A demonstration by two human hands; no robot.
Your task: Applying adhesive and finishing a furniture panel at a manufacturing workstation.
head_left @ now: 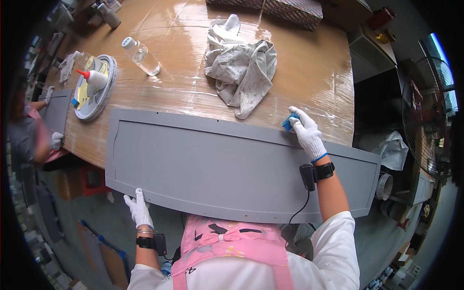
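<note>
A long grey panel (232,166) with a raised frame lies in front of me, its near edge jutting past the table. At the panel's far edge, right of centre, my right hand (307,133) in a white knitted glove pinches a small blue block (290,122). The block sits against the frame; its exact kind is unclear. My left hand (138,210), also gloved, touches the near edge by the left corner. Its visible fingers are spread, one lying on the frame. Beyond the panel is a crumpled, stained grey-white cloth (241,67).
The table (169,92) is covered in plastic film. A clear bottle (145,58) stands beyond the panel. Left of it, a round lid (112,82) carries a white red-tipped squeeze bottle (96,79). A co-worker (34,125) handles another grey panel at far left. A fan (430,116) stands right.
</note>
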